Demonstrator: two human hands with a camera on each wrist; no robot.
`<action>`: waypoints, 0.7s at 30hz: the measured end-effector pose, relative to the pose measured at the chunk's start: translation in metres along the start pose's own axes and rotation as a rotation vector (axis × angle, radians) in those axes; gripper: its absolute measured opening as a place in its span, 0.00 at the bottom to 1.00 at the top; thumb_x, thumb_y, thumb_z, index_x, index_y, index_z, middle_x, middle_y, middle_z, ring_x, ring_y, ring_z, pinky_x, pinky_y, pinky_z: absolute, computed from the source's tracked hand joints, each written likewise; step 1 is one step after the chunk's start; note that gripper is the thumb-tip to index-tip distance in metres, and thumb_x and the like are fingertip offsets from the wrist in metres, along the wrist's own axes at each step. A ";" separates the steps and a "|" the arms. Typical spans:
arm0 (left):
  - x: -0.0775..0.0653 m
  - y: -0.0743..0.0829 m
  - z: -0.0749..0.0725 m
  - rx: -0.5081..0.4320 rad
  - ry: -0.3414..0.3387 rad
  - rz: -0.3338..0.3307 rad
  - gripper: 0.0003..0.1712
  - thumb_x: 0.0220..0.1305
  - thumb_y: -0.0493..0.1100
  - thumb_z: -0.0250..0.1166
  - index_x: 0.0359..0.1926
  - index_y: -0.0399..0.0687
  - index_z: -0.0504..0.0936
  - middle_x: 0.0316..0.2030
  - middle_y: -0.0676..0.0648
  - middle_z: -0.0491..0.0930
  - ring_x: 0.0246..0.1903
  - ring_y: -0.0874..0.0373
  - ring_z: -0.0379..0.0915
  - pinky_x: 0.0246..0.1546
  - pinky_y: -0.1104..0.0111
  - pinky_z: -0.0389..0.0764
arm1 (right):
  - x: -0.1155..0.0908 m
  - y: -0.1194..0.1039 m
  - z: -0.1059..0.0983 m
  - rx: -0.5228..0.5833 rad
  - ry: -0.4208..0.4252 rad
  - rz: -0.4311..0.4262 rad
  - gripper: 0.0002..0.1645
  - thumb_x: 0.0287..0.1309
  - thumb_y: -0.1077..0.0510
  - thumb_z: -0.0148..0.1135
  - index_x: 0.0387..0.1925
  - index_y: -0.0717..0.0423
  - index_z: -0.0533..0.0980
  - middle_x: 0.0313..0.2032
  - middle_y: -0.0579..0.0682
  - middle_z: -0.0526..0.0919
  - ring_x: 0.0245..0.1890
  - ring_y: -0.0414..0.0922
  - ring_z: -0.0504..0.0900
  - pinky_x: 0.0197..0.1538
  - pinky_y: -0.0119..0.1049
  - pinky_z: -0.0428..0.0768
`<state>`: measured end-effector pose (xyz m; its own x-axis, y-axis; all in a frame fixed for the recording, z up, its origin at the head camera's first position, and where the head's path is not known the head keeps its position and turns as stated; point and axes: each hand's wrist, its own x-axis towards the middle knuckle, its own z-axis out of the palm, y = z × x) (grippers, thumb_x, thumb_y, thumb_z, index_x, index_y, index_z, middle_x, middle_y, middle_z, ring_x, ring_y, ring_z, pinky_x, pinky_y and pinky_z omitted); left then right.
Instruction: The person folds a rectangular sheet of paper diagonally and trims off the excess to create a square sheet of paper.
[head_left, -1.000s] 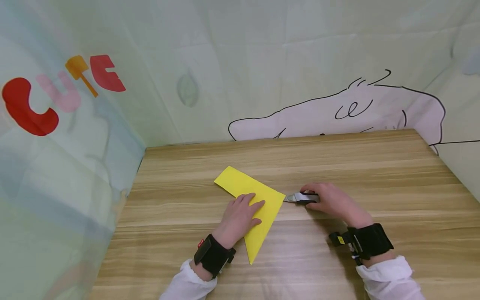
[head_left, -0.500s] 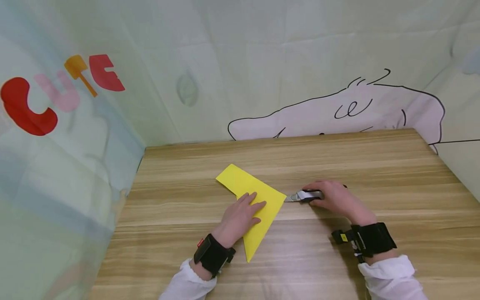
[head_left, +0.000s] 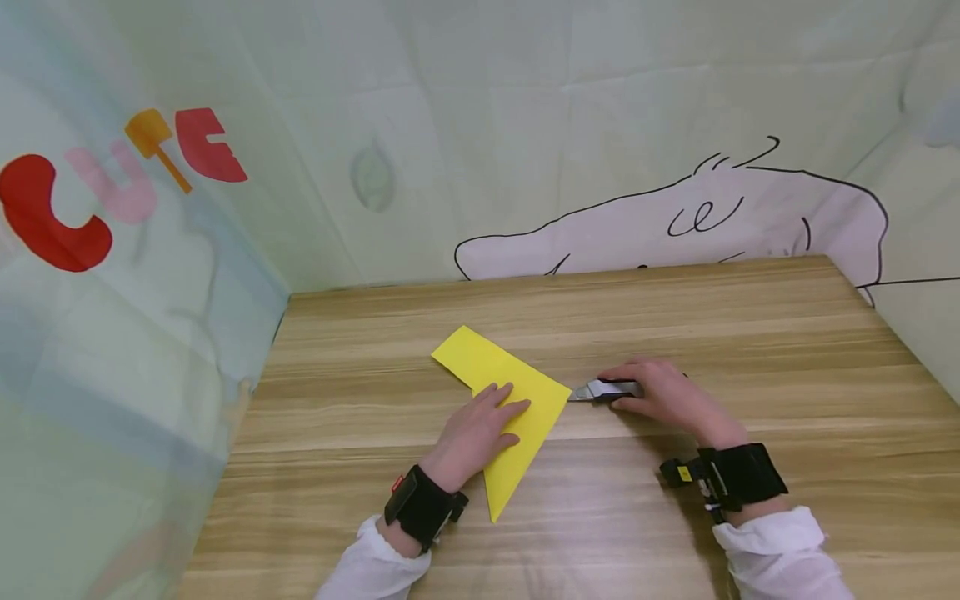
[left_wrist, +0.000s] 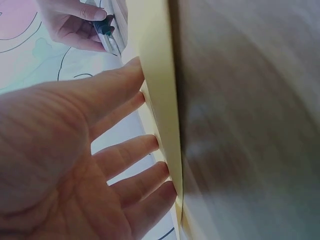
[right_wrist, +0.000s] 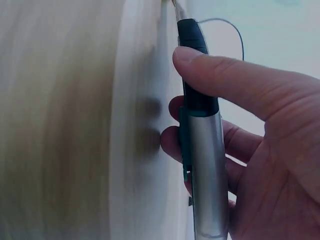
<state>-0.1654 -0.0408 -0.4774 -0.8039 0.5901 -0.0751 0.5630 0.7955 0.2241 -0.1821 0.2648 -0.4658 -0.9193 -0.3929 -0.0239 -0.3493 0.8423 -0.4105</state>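
Across the rear and left side of the work area, a pale printed backdrop point(head_left: 525, 100) is displayed, marked with a black-outlined figure point(head_left: 600, 237) and, to the left, with coloured lettering point(head_left: 127, 187) by which CUTE is spelled. Before it, a wood-grain tabletop point(head_left: 315, 358) is positioned. On this surface, near the middle, a piece of yellow paper point(head_left: 525, 383) is laid. It is formed into two arms, joined at a corner on the right; one arm is directed to the far left, the other is pointed toward the person. White sleeves point(head_left: 780, 550) are worn on both arms of the person. By the left hand point(head_left: 465, 433), the paper is pressed from above with fingers extended and spread; nothing is grasped. By the right hand point(head_left: 660, 392), a utility knife point(head_left: 618, 389) is gripped, its handle being held between the thumb and curled fingers. The knife is finished in silver and black and is directed toward the paper. Its blade point(head_left: 580, 393) is located at the right corner of the paper; whether it is inserted between layers cannot be determined.
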 end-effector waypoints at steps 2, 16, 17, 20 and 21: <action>0.000 -0.001 0.000 -0.006 0.008 0.008 0.31 0.65 0.50 0.68 0.68 0.54 0.75 0.70 0.42 0.70 0.70 0.44 0.66 0.67 0.57 0.74 | 0.000 0.000 0.000 0.008 0.010 0.013 0.25 0.58 0.58 0.71 0.58 0.54 0.80 0.50 0.55 0.85 0.46 0.50 0.81 0.47 0.49 0.81; -0.001 -0.010 -0.007 -0.177 -0.066 0.078 0.30 0.67 0.43 0.66 0.69 0.49 0.73 0.73 0.41 0.66 0.75 0.41 0.57 0.74 0.52 0.63 | 0.000 0.004 0.002 -0.031 0.041 -0.010 0.26 0.55 0.59 0.73 0.57 0.52 0.81 0.49 0.54 0.85 0.44 0.48 0.82 0.45 0.45 0.80; -0.001 -0.011 -0.007 -0.184 -0.073 0.088 0.30 0.67 0.43 0.66 0.69 0.49 0.73 0.73 0.42 0.66 0.75 0.40 0.56 0.74 0.51 0.62 | 0.001 0.003 0.002 -0.035 0.036 -0.017 0.26 0.55 0.58 0.73 0.58 0.51 0.81 0.48 0.54 0.85 0.44 0.47 0.82 0.45 0.44 0.79; -0.001 -0.015 -0.007 -0.198 -0.095 0.117 0.29 0.67 0.42 0.65 0.69 0.51 0.73 0.73 0.42 0.65 0.76 0.39 0.54 0.76 0.48 0.58 | 0.003 0.002 0.005 -0.042 0.026 -0.038 0.26 0.56 0.57 0.72 0.58 0.50 0.81 0.47 0.53 0.85 0.41 0.45 0.80 0.43 0.40 0.75; -0.001 -0.017 -0.007 -0.196 -0.100 0.128 0.29 0.67 0.42 0.65 0.69 0.52 0.73 0.73 0.43 0.65 0.76 0.39 0.53 0.76 0.47 0.57 | 0.004 0.001 0.005 -0.047 0.030 -0.041 0.26 0.56 0.56 0.73 0.58 0.50 0.81 0.47 0.52 0.85 0.40 0.45 0.79 0.42 0.39 0.74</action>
<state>-0.1754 -0.0557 -0.4747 -0.6999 0.7028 -0.1275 0.6032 0.6771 0.4214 -0.1850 0.2624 -0.4714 -0.9087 -0.4171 0.0194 -0.3944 0.8422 -0.3677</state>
